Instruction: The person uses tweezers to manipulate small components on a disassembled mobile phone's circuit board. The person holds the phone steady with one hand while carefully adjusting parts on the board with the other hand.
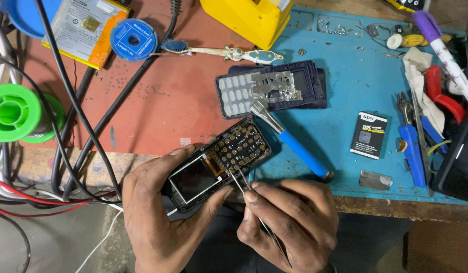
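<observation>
Black, opened keypad phone point(216, 164), light and fragile, is being cradled by its edges in the left hand point(158, 212); thin metal tweezers point(244, 189) are being pinched by the right hand point(289, 222).

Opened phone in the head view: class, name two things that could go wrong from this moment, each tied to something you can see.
1. The right hand presses tweezers against the bare board of the opened phone; a slip could perhaps scratch the contacts or the small screen.
2. The left hand holds the phone past the bench edge, over the lap, so a loosened part might drop out of sight.
</observation>
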